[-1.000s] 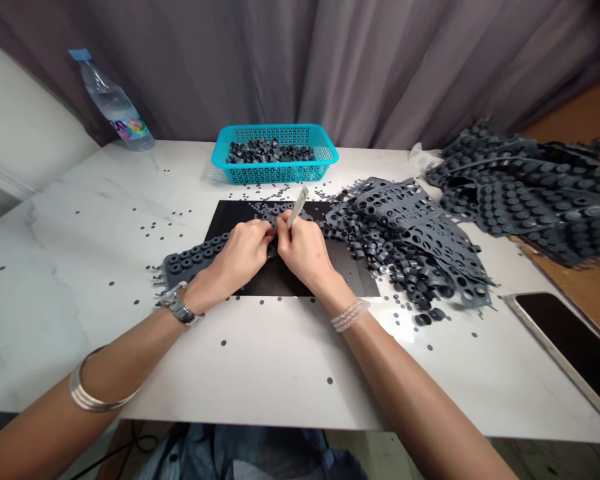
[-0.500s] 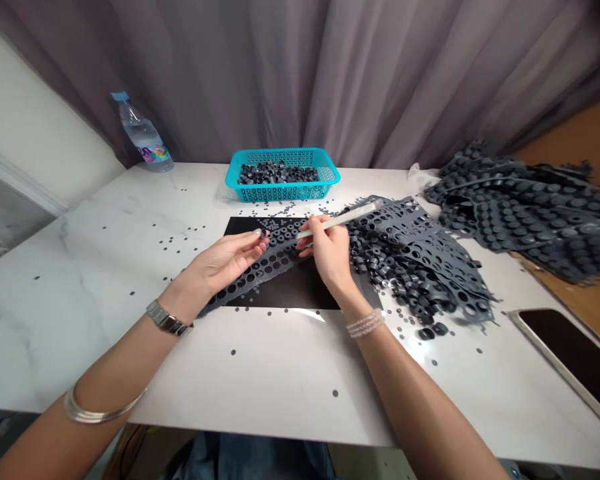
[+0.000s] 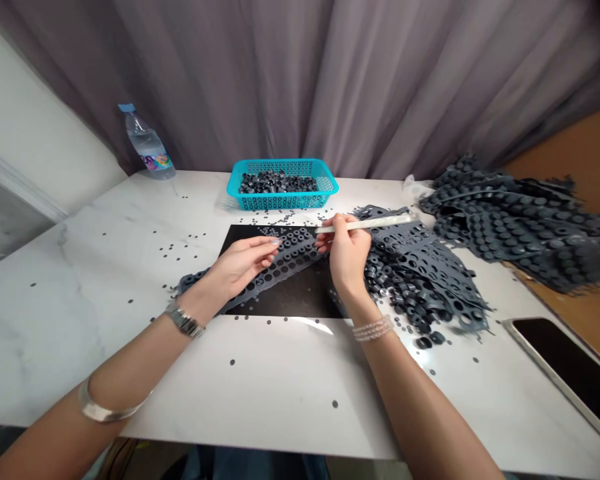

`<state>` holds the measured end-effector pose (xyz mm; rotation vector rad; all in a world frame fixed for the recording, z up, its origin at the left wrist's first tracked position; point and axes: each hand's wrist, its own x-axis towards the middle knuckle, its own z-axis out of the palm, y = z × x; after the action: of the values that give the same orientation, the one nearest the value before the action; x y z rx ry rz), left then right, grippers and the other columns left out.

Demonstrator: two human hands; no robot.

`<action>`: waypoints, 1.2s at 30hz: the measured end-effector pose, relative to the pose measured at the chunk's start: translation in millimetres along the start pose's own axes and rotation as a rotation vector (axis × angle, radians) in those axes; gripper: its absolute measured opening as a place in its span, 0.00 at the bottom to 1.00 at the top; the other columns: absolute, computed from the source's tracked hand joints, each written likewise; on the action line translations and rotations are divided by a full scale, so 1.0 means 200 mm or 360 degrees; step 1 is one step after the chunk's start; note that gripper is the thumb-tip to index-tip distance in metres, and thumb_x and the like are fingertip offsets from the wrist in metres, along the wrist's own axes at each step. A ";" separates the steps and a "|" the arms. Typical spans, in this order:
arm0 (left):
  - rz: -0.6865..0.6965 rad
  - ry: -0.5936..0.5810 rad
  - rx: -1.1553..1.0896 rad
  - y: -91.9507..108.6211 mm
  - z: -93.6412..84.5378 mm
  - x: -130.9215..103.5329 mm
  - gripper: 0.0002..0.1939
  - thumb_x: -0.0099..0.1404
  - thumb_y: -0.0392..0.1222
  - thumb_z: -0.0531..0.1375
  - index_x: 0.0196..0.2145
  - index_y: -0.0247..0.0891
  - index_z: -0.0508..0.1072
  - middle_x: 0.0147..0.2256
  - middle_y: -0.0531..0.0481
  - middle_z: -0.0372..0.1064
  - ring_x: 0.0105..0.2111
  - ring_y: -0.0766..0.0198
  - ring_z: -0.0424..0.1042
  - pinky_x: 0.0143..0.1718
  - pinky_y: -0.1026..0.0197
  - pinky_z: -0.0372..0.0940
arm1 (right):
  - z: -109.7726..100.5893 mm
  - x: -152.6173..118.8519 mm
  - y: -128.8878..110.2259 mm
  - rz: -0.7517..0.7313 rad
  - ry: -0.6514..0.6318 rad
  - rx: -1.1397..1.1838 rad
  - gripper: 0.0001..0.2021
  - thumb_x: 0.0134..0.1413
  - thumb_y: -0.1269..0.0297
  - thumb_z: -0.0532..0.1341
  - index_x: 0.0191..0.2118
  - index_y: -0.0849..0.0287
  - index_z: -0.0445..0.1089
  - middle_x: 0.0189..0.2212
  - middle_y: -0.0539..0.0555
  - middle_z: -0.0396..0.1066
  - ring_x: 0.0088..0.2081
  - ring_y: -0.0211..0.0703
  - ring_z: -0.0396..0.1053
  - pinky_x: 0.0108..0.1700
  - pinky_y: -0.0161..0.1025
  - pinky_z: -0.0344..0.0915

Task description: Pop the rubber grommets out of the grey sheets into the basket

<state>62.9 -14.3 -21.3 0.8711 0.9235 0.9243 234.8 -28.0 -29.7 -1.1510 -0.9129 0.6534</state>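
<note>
My right hand (image 3: 349, 257) is closed around a slim white stick-like tool (image 3: 380, 222), held slanting with its near end over the dark sheet. A dark grey rubber strip (image 3: 280, 270) with rows of round holes and rings lies across a black mat (image 3: 280, 300). My left hand (image 3: 243, 263) hovers over this strip, thumb and fingertips pinched together; what is between them, if anything, is too small to make out. Right of my right hand lies a heap of small black rubber rings (image 3: 410, 297), with punched-out sheets (image 3: 430, 257) lying over it.
A turquoise basket (image 3: 283, 201) of black rings stands at the back. Uncut studded sheets (image 3: 520, 220) are piled at right, near a phone (image 3: 565, 373). A water bottle (image 3: 153, 148) stands back left. Small dark discs are scattered on the white table (image 3: 180, 393).
My right hand has moved right with the white tool, away from my left hand. The small black ring seen at my left fingertips earlier no longer shows. The view has tilted slightly.
</note>
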 end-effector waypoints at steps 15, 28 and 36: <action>0.0905 -0.0029 0.2286 -0.04 0.08 0.07 0.13 0.59 0.33 0.60 0.41 0.31 0.80 0.36 0.42 0.76 0.34 0.58 0.73 0.39 0.57 0.67 | -0.05 0.02 0.09 0.0019 -0.0581 -0.0432 0.13 0.61 0.58 0.53 0.28 0.57 0.67 0.17 0.48 0.67 0.20 0.39 0.69 0.26 0.34 0.66; 0.0840 0.0162 0.2326 -0.08 0.09 0.04 0.09 0.59 0.33 0.59 0.34 0.35 0.80 0.32 0.46 0.74 0.31 0.60 0.72 0.36 0.59 0.66 | -0.02 -0.04 0.09 -0.0262 -0.0776 -0.0766 0.16 0.64 0.57 0.50 0.27 0.56 0.65 0.21 0.50 0.69 0.27 0.40 0.69 0.33 0.34 0.61; 0.0900 0.0142 0.2251 -0.08 0.09 0.04 0.09 0.58 0.34 0.59 0.32 0.33 0.80 0.31 0.42 0.74 0.30 0.57 0.71 0.35 0.57 0.64 | -0.02 -0.05 0.09 -0.0354 -0.0774 -0.0892 0.14 0.64 0.60 0.50 0.29 0.55 0.65 0.20 0.49 0.68 0.25 0.41 0.69 0.31 0.34 0.58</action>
<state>85.4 -15.4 -32.2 2.3914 1.4332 0.6703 233.1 -31.9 -50.0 -1.3759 -1.6894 0.5129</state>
